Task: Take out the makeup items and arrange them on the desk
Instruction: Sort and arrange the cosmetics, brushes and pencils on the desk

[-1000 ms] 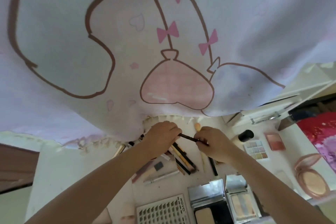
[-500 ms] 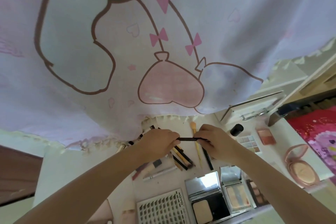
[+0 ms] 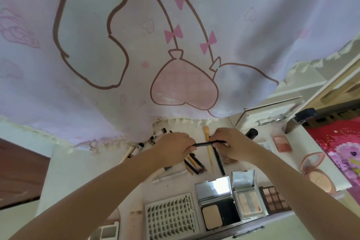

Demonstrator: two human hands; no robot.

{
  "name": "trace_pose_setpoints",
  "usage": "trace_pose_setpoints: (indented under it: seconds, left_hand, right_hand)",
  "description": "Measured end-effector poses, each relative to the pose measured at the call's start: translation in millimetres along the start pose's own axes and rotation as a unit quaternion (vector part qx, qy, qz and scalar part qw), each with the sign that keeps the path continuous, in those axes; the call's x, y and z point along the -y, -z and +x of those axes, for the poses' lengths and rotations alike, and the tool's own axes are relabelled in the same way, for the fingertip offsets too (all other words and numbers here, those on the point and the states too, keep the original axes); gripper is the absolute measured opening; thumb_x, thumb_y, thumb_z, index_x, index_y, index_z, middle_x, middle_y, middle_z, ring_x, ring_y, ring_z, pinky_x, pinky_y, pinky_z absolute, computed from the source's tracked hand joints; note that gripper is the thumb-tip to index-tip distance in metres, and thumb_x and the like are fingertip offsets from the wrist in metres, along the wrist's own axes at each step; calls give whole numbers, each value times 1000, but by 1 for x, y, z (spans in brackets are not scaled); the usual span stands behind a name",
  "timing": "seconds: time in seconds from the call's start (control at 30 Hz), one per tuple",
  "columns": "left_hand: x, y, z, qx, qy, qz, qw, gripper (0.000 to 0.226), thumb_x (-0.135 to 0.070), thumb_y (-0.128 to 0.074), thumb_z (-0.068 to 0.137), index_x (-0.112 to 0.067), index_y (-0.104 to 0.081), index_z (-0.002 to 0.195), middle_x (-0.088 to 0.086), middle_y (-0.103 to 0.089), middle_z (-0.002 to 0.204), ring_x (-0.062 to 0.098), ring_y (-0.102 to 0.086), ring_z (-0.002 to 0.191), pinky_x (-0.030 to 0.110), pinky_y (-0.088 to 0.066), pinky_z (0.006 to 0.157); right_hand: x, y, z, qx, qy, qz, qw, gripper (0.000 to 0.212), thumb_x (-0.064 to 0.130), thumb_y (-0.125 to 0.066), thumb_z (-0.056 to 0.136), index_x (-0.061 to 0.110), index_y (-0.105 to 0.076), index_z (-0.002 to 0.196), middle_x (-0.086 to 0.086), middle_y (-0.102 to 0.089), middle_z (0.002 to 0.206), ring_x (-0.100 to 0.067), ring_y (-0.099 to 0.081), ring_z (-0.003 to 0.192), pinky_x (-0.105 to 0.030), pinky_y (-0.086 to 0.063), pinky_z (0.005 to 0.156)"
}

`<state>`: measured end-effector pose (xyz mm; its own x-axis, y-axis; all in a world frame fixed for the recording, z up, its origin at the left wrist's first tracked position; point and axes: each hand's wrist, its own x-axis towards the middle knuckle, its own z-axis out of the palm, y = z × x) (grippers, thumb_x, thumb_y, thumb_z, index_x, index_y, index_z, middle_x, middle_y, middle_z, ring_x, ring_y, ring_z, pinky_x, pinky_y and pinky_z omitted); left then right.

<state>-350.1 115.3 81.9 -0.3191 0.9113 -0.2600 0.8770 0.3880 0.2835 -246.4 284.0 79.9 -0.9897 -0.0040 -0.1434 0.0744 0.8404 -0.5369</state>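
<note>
Both hands hold one thin black makeup pencil point(image 3: 204, 143) level above the white desk point(image 3: 81, 163). My left hand point(image 3: 175, 147) pinches its left end and my right hand point(image 3: 231, 145) grips its right end. Under the hands lie a yellow-handled brush point(image 3: 208, 150), a black pencil point(image 3: 219, 160), a bundle of brown and black pencils point(image 3: 193, 163) and a white pen point(image 3: 171, 175). Small tubes point(image 3: 153, 138) lie at the curtain's hem. Open compacts point(image 3: 218, 206), an eyeshadow palette point(image 3: 274, 198) and a lash tray point(image 3: 171, 218) line the near edge.
A lilac cartoon-print curtain point(image 3: 155, 45) hangs over the back of the desk. On the right are a blush pan point(image 3: 282, 143), a black round cap point(image 3: 251, 133), a round pink compact point(image 3: 315, 173), a white drawer with glasses point(image 3: 270, 121) and red bedding point(image 3: 341, 146).
The pencil has gone from tilted to level between my hands, and the view has tipped down, so more of the desk's near edge shows.
</note>
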Motion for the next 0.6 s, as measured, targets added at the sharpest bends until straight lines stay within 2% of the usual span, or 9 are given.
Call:
trace_pose_setpoints:
  seconds: [0.1,0.17,0.27,0.33,0.43,0.5,0.6]
  left_hand:
    - [3,-9,0,4,29,-34,999,38,-28,-29,99,-6,-60,106,6,-52,95,21,-51,94,26,-36,75]
    - [7,-16,-1,9,49,-71,996,39,-28,-29,99,-4,-60,101,5,-50,91,23,-52,94,30,-38,81]
    - [7,-28,2,8,82,-118,990,37,-27,-30,99,-3,-58,93,-4,-38,74,25,-52,91,30,-36,76]
    - [4,-39,7,4,117,-159,980,31,-26,-35,98,-6,-58,94,-3,-42,71,27,-54,90,27,-33,69]
    - [0,-57,20,-8,191,-223,956,26,-27,-43,95,-8,-56,108,9,-63,95,26,-58,94,29,-42,74]
    - [-4,-70,30,-3,239,-234,943,28,-29,-45,93,-6,-57,107,12,-63,104,25,-58,97,32,-43,80]
    - [-9,-86,48,21,273,-225,935,30,-29,-46,93,-3,-59,101,13,-62,106,25,-58,99,32,-43,77]
  right_hand:
    - [-7,1,4,0,6,-42,999,24,9,-49,90,7,-64,108,-11,-62,100,-23,-52,96,-24,-36,83]
    - [-13,0,8,-2,8,-54,998,24,10,-50,90,8,-65,108,-10,-63,101,-23,-50,98,-24,-34,84]
    - [-21,-6,21,8,20,-86,996,24,12,-51,90,10,-66,108,-9,-63,104,-23,-48,102,-24,-33,86]
    - [-26,-10,36,29,31,-131,991,24,13,-50,90,13,-65,109,-6,-61,109,-22,-46,107,-27,-34,91]
    - [-34,-20,60,71,55,-191,977,26,14,-47,92,16,-62,112,-3,-57,115,-20,-42,111,-30,-36,94]
    - [-40,-28,74,105,64,-223,967,27,12,-45,92,17,-61,114,-3,-56,117,-20,-41,111,-30,-37,93]
    - [-52,-40,96,158,71,-272,946,30,7,-46,90,17,-59,115,-4,-53,120,-22,-40,114,-31,-38,92]
